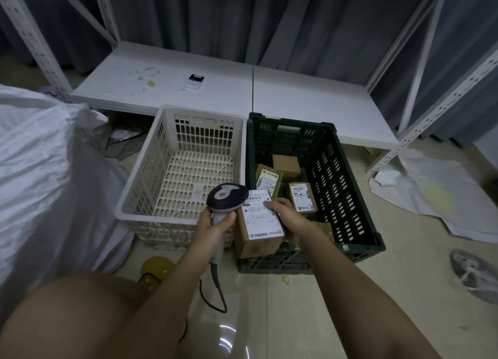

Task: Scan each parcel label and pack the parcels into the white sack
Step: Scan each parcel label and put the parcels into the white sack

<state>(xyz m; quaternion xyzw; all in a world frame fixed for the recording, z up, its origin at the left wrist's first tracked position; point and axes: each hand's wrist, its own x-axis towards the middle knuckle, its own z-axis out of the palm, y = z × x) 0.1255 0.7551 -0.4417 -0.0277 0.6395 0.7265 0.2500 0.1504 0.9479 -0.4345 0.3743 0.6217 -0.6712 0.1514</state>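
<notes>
My left hand (213,225) grips the handle of a grey corded barcode scanner (226,195), whose head points at the label of a brown cardboard parcel (257,224). My right hand (285,214) holds that parcel from its right side, thumb on the white label, above the front edge of the dark green crate (350,197). Inside the crate lie three more parcels: a plain brown box (286,166), a labelled parcel (268,180) and a labelled box (302,201). The white sack (40,170) bulges at the left.
An empty white plastic basket (183,170) stands left of the green crate. Behind both runs a low white shelf board (242,94) with a small white device (194,81) on it. White shelf posts rise at both sides. A shoe (477,275) and white sheeting (431,191) lie at the right.
</notes>
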